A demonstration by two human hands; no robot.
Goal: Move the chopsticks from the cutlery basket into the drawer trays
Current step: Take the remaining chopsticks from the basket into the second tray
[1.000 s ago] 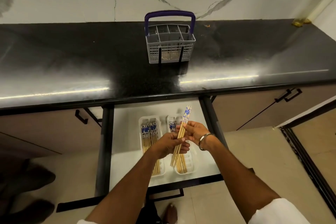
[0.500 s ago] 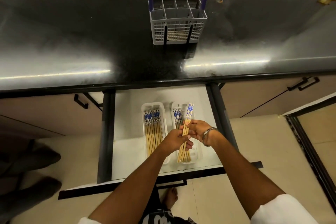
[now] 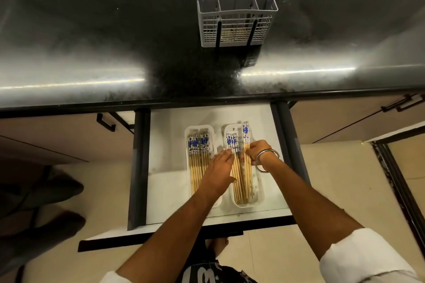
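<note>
While the right hand [image 3: 258, 153] pinches a bundle of blue-patterned bamboo chopsticks [image 3: 246, 142] over the right white plastic tray [image 3: 261, 195] at lower centre, the left hand [image 3: 220, 165] lies flat, fingers relaxed, just beside them.

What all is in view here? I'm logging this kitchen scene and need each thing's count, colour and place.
grey plastic cutlery basket with purple handle: one, on the black countertop.
open white drawer: one, below the countertop.
white plastic drawer trays: two, side by side in the drawer, left and right.
wooden chopsticks with blue-and-white ends: a bundle in the left tray, a row in the right tray, a few held above it.
silver bangle: one, right wrist.
left hand: flat, between the trays.
right hand: fingers grip the held chopsticks.
</note>
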